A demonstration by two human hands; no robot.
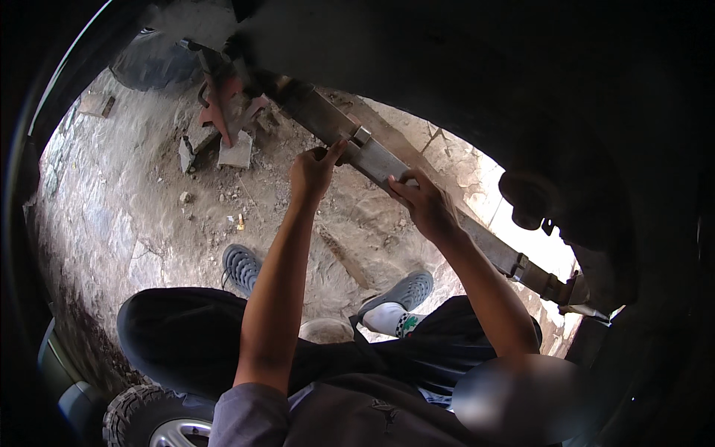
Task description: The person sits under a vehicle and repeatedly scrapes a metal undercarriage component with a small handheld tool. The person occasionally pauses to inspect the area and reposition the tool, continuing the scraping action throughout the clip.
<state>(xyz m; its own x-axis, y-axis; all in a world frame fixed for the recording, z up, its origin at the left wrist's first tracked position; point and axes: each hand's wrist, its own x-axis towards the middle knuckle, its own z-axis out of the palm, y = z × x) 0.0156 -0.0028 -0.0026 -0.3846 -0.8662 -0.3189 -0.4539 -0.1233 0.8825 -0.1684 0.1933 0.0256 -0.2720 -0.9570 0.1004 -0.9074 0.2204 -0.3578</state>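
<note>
A long grey leaf spring (383, 162) runs slantwise from the upper middle down to the right, with a metal clip (361, 135) around it near its middle. My left hand (313, 175) is closed at the spring's near edge, thumb and finger pressed beside the clip. Further right along the same bar, my right hand (426, 205) grips it, with the thumb at the near edge and bent fingers over the face. Parts of the fingertips are hidden, so I cannot tell whether anything small is between them.
A red stand (220, 112) rises among broken blocks (235, 151) at the upper left. Dark vehicle bodywork arches overhead and to the right. Dusty, rough ground (171, 223) with rubble lies below. A wheel (160, 421) stands at the lower left, near my bent knee.
</note>
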